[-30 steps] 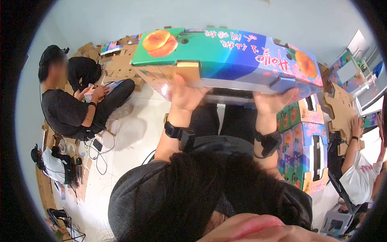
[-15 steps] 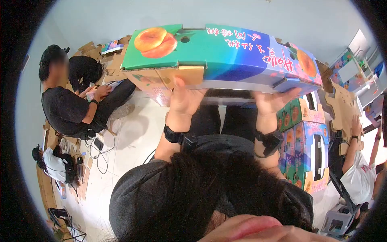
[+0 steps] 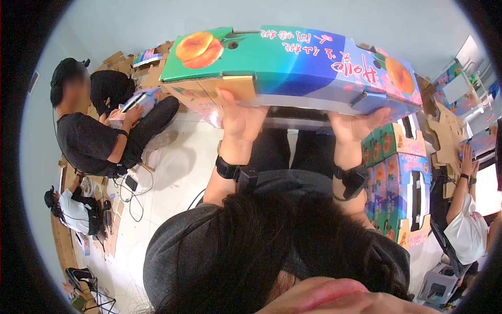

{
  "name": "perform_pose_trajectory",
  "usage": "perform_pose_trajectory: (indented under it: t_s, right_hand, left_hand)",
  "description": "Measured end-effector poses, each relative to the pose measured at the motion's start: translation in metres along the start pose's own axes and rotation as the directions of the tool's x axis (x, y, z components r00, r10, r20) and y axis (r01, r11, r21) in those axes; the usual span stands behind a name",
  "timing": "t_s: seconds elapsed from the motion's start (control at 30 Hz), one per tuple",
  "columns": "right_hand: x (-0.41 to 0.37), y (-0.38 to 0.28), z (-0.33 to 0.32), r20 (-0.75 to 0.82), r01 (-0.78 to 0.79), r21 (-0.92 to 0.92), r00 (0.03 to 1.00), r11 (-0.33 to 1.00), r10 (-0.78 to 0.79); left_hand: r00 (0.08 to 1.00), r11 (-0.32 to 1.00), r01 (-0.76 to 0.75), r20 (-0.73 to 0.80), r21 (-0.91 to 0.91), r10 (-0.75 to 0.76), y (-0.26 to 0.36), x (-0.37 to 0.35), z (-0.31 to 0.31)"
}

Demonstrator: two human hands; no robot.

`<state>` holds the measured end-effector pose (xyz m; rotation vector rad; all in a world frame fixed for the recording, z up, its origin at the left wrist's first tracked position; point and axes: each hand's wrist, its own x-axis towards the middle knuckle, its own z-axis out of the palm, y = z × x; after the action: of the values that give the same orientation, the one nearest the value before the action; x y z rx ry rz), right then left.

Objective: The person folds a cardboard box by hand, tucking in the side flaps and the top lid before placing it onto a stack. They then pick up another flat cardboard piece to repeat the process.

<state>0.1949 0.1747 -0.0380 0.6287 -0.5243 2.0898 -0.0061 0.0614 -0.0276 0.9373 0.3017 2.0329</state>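
A long green, blue and pink cardboard box (image 3: 293, 63) with peach pictures is held up in front of me, its printed face toward the camera. My left hand (image 3: 240, 118) grips its lower edge near the orange tab, thumb on the near side. Further right, my right hand (image 3: 355, 125) holds the same lower edge by the blue tab. Fingers of both hands are partly hidden behind or under the box. A dark slot shows on the underside between the hands. Black straps with small devices sit on both wrists.
Stacked peach boxes (image 3: 397, 193) stand at my right, near flattened cardboard (image 3: 444, 141). A person in black (image 3: 86, 136) sits at the left with a small box (image 3: 144, 104); cables (image 3: 137, 196) lie on the floor. Other people work at far left and right, near a grey stool (image 3: 438, 282).
The box has shifted slightly and tilted a little, with my hands still on it. The seated person's box has been raised, and the co-worker's hands at right have moved.
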Motion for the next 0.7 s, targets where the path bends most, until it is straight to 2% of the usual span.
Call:
perform_pose_trajectory:
  t_s: [0.03, 0.1, 0.13, 0.17, 0.2, 0.23, 0.37, 0.47, 0.57, 0.67, 0.7]
  right_hand:
    - [0.0, 0.002, -0.002, 0.021, -0.003, 0.138, 1.0, 0.99, 0.0]
    - [-0.002, -0.002, -0.002, 0.016, -0.005, 0.109, 1.0, 0.994, 0.003]
    - [-0.003, -0.004, 0.0, -0.011, -0.006, -0.06, 1.0, 0.998, 0.006]
    - [-0.003, -0.005, 0.002, -0.029, -0.008, -0.15, 1.0, 0.989, 0.004]
    - [-0.003, -0.005, 0.004, -0.046, -0.013, -0.238, 0.999, 0.971, 0.002]
    - [-0.003, -0.004, 0.006, -0.053, -0.013, -0.248, 0.999, 0.969, 0.0]
    - [-0.004, -0.003, 0.003, -0.082, 0.016, -0.228, 0.996, 0.973, -0.036]
    - [-0.004, -0.004, -0.004, -0.066, -0.006, -0.124, 0.998, 0.992, -0.002]
    - [-0.003, -0.003, 0.004, -0.037, -0.028, -0.248, 0.999, 0.968, 0.019]
    - [0.003, 0.008, -0.004, 0.095, -0.065, 0.039, 0.994, 0.997, 0.061]
    - [0.003, 0.011, 0.001, 0.044, -0.056, -0.048, 0.997, 0.997, 0.059]
  left_hand:
    - [1.0, 1.0, 0.002, -0.01, -0.006, -0.002, 0.0, 0.0, 0.001]
    - [1.0, 1.0, 0.005, -0.028, -0.016, -0.006, -0.004, 0.0, 0.005]
    - [1.0, 1.0, 0.006, -0.027, -0.026, -0.007, -0.005, 0.0, 0.004]
    - [1.0, 0.999, 0.007, -0.027, -0.035, -0.008, -0.005, 0.001, 0.003]
    - [1.0, 0.999, 0.007, -0.026, -0.045, -0.008, -0.006, 0.001, 0.002]
    - [1.0, 0.998, 0.015, -0.018, -0.054, -0.016, -0.006, 0.0, 0.001]
    - [0.999, 0.995, 0.036, -0.007, -0.089, -0.037, -0.007, -0.001, -0.002]
    - [0.999, 0.995, 0.042, -0.004, -0.092, -0.043, -0.007, -0.001, -0.004]
    - [0.997, 0.995, 0.051, -0.052, -0.087, -0.056, -0.009, 0.0, -0.005]
    - [0.99, 0.99, 0.071, -0.115, -0.12, -0.085, -0.003, 0.004, -0.007]
    - [0.987, 0.988, 0.077, -0.132, -0.135, -0.095, -0.001, 0.006, -0.005]
